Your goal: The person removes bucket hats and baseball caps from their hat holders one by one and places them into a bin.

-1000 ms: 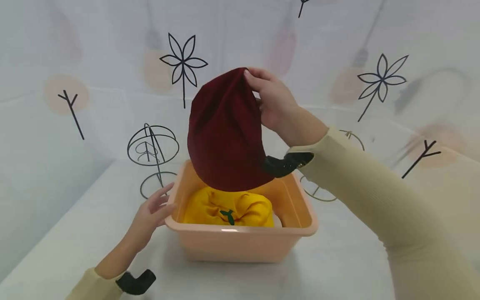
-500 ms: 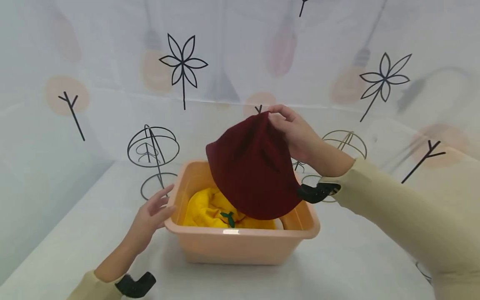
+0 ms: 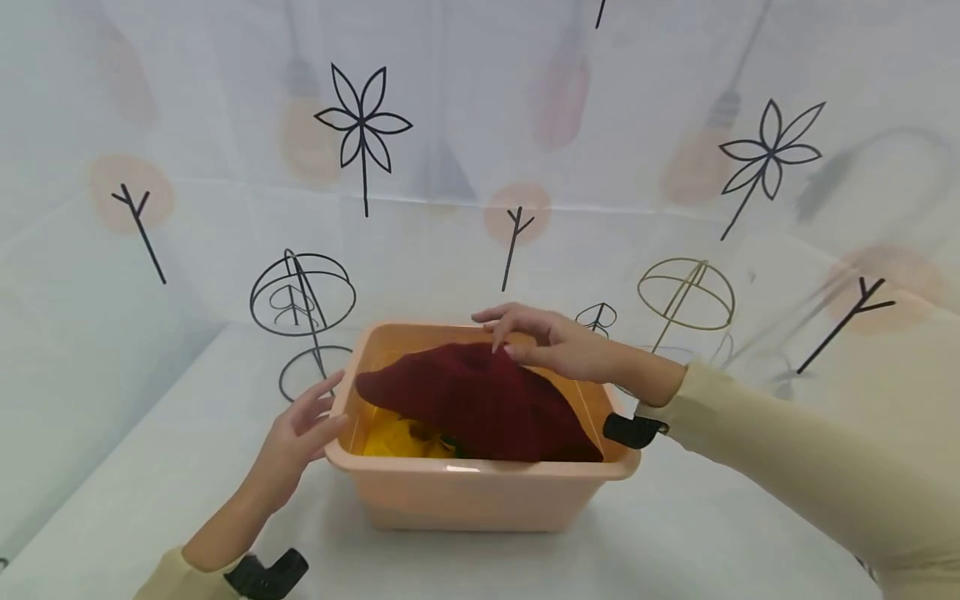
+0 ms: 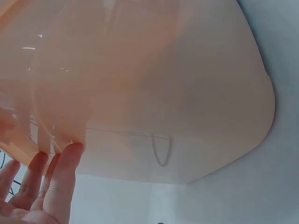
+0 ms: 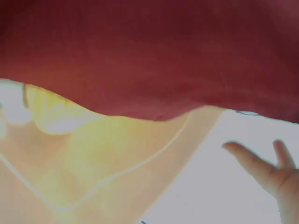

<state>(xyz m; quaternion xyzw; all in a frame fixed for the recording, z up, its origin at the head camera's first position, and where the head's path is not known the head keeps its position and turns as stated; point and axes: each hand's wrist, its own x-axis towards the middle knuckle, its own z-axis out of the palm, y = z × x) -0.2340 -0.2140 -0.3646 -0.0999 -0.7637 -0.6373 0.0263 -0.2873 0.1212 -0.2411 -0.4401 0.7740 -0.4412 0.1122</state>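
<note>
A dark red cloth hat [image 3: 480, 400] lies slumped in a peach plastic basin [image 3: 480, 492], over a yellow cloth item [image 3: 397, 437] with a bit of green on it. Just above the hat's top edge is my right hand [image 3: 562, 342], fingers loosely bent. In the right wrist view its thumb and a finger [image 5: 261, 168] stand apart from the red cloth. My left hand [image 3: 300, 425] rests against the basin's left side, and its fingertips [image 4: 72, 148] touch the outer wall in the left wrist view. Most of the yellow item is hidden.
The basin stands on a white-covered table [image 3: 247, 367]. Behind it hangs a pale cloth backdrop [image 3: 480, 117] printed with flowers, twigs and lamp shapes. Dark cameras [image 3: 266, 573] are strapped at both wrists.
My right hand has lowered the hat from above the basin into it, and its fingers have come off the cloth. The left hand has stayed by the basin's side.
</note>
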